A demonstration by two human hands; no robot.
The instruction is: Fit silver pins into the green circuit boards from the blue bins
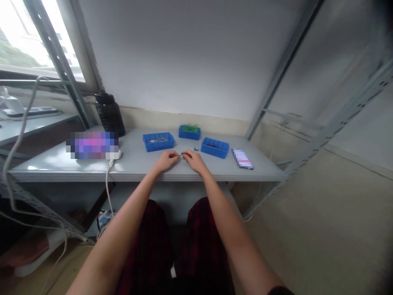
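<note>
My left hand [166, 160] and my right hand [193, 160] meet over the front part of the grey tabletop, fingertips pinched close together. Between them shows a small thin dark piece [181, 155], too small to name, with both hands closed on it. Behind my right hand lie a few tiny dark pieces [196, 149] on the table. A blue bin [159, 146] with thin shiny metal pieces stands beyond my left hand. To the right of my right hand is a blue bin [215, 153] holding dark small parts. Farther back, another blue bin [189, 135] contains green pieces [190, 128].
A black bottle [109, 114] stands at the back left. In front of it are a blurred-out screen [93, 145] and a white plug [114, 155] with a hanging cable [108, 184]. A phone [242, 158] lies at right. Metal posts [284, 59] frame the table [138, 166] against the wall.
</note>
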